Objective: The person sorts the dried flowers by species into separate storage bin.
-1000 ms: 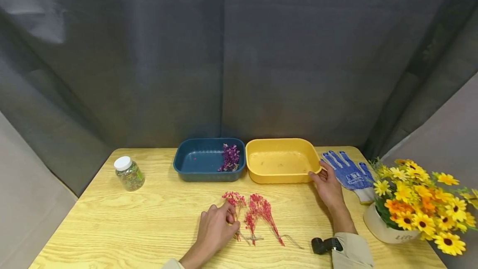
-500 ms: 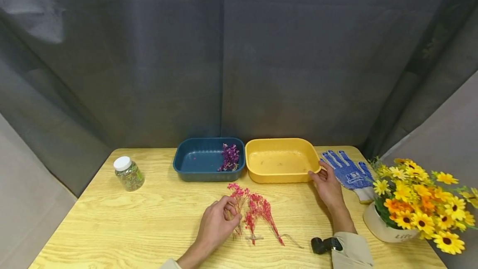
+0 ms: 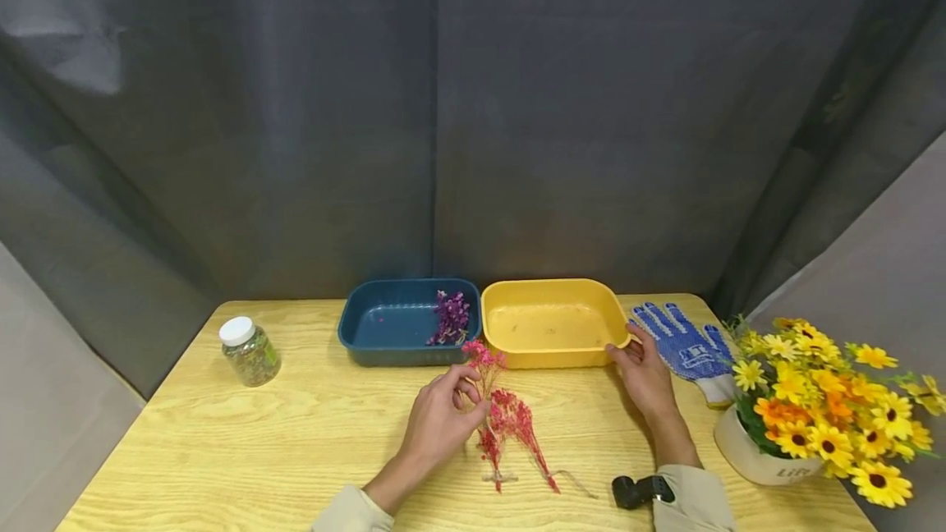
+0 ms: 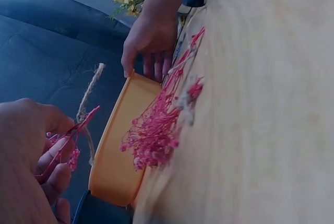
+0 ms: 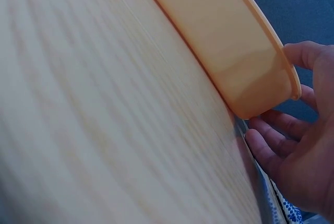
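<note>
My left hand (image 3: 439, 415) pinches a small bunch of pink dried flowers (image 3: 484, 358) by its thin stems, raised over the table with the blossoms upward. A piece of twine (image 4: 86, 101) hangs at those stems in the left wrist view. Two more bunches, a longer one (image 3: 526, 432) and a shorter one (image 3: 489, 443), lie on the wood just right of this hand, tied with twine. My right hand (image 3: 645, 372) grips the near right corner of a yellow plastic basin (image 3: 550, 360). In the right wrist view its thumb (image 5: 302, 52) is at the rim, with fingers around the corner.
Left of the yellow basin stands a blue basin (image 3: 402, 357) holding purple dried flowers (image 3: 449, 318). A white-capped jar (image 3: 253, 355) is at the far left. A blue-and-white glove (image 3: 691, 351) and a pot of yellow flowers (image 3: 769, 454) are on the right. A dark curtain (image 3: 436, 121) hangs behind.
My left hand has lifted the small pink bunch off the table and carried it forward and slightly right, towards the basins. The right hand keeps its place on the yellow basin.
</note>
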{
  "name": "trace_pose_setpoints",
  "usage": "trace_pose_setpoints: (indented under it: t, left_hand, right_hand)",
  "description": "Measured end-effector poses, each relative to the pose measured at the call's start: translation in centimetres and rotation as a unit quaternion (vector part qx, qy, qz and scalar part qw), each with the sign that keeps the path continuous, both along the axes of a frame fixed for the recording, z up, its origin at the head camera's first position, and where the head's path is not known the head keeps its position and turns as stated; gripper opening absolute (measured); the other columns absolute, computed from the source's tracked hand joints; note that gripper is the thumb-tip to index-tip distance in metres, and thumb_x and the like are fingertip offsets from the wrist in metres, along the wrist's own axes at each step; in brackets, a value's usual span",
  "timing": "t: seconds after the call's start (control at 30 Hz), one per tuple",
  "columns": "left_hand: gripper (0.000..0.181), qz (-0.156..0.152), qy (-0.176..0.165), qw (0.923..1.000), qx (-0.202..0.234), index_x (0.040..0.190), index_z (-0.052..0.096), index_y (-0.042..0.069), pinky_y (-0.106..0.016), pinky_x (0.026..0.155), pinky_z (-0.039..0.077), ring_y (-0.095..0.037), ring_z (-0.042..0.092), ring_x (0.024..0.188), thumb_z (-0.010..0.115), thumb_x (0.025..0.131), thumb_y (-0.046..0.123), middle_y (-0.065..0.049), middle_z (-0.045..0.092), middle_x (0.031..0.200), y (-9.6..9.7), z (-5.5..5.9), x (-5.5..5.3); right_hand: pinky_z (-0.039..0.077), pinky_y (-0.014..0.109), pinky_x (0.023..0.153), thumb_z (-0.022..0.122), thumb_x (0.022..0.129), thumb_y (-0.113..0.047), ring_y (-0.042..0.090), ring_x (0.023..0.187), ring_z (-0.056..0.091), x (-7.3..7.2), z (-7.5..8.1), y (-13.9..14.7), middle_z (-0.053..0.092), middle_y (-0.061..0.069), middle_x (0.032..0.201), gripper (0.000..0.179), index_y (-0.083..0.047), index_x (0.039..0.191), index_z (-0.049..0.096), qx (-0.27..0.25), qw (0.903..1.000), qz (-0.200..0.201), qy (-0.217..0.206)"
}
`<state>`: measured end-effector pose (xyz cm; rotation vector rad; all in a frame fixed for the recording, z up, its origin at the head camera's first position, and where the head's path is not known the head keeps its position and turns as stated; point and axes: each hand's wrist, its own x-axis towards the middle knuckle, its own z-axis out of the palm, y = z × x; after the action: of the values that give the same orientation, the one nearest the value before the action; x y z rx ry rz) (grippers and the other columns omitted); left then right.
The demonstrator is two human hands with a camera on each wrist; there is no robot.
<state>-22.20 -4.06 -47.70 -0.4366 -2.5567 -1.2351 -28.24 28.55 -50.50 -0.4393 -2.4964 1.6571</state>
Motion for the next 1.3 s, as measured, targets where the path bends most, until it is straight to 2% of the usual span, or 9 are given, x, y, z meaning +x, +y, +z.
trace_pose_setpoints:
  t: [0.1, 0.3, 0.43, 0.7, 1.07, 1.3]
  left_hand:
    - [0.029, -0.004, 0.013, 0.9999, 0.004, 0.105, 0.065, 0.022, -0.018, 0.059, 0.038, -0.001, 0.048, 0.063, 0.077, 0.078, 0.024, 0.014, 0.064, 0.076, 0.4, 0.3, -0.8]
    - [0.03, 0.0, 0.041, 0.999, -0.02, 0.106, 0.066, 0.019, -0.018, 0.059, 0.038, -0.001, 0.048, 0.063, 0.077, 0.079, 0.025, 0.013, 0.066, 0.077, 1.2, 0.7, -2.7]
    - [0.031, 0.0, 0.049, 0.9982, -0.033, 0.107, 0.066, 0.019, -0.017, 0.058, 0.039, 0.0, 0.049, 0.062, 0.077, 0.079, 0.026, 0.016, 0.066, 0.076, 1.7, 0.7, -4.2]
    - [0.033, 0.002, 0.068, 0.9962, -0.054, 0.11, 0.065, 0.019, -0.019, 0.06, 0.041, 0.0, 0.049, 0.059, 0.075, 0.079, 0.028, 0.013, 0.068, 0.077, 3.1, 0.9, -6.7]
    - [0.031, 0.038, 0.027, 0.9963, -0.072, 0.109, 0.065, 0.022, -0.021, 0.057, 0.04, -0.004, 0.053, 0.059, 0.075, 0.081, 0.033, 0.012, 0.069, 0.078, 4.8, 1.4, -9.9]
    - [0.033, 0.052, 0.017, 0.9947, -0.087, 0.113, 0.064, 0.023, -0.026, 0.069, 0.046, -0.01, 0.061, 0.072, 0.073, 0.083, 0.035, 0.012, 0.071, 0.082, 5.9, 1.8, -12.0]
  right_hand:
    - [0.035, 0.048, 0.111, 0.056, 0.095, -0.046, 0.034, 0.136, 0.042, 0.0, -0.2, 0.0, 0.037, 0.019, 0.152, 0.074, -0.022, 0.155, 0.019, -0.001, 1.0, -0.001, 0.001]
    - [0.035, 0.048, 0.111, 0.056, 0.095, -0.046, 0.034, 0.136, 0.042, -0.1, -0.4, 0.0, 0.037, 0.018, 0.152, 0.074, -0.023, 0.155, 0.019, 0.001, 1.0, -0.003, 0.004]
    - [0.036, 0.049, 0.111, 0.056, 0.095, -0.045, 0.034, 0.137, 0.042, -0.1, -0.5, 0.1, 0.037, 0.018, 0.152, 0.074, -0.023, 0.155, 0.019, 0.001, 1.0, 0.0, 0.002]
    - [0.036, 0.048, 0.11, 0.057, 0.094, -0.047, 0.033, 0.135, 0.044, 0.0, -0.5, 0.2, 0.039, 0.018, 0.151, 0.075, -0.023, 0.155, 0.02, 0.001, 1.0, -0.002, 0.003]
    - [0.036, 0.048, 0.109, 0.057, 0.093, -0.049, 0.033, 0.133, 0.046, 0.2, -0.4, 0.2, 0.04, 0.017, 0.15, 0.075, -0.025, 0.154, 0.02, 0.002, 1.0, 0.006, -0.002]
    - [0.036, 0.05, 0.11, 0.057, 0.094, -0.048, 0.035, 0.135, 0.044, 0.2, -0.3, 0.1, 0.04, 0.019, 0.15, 0.074, -0.025, 0.154, 0.021, -0.003, 1.0, 0.006, -0.002]
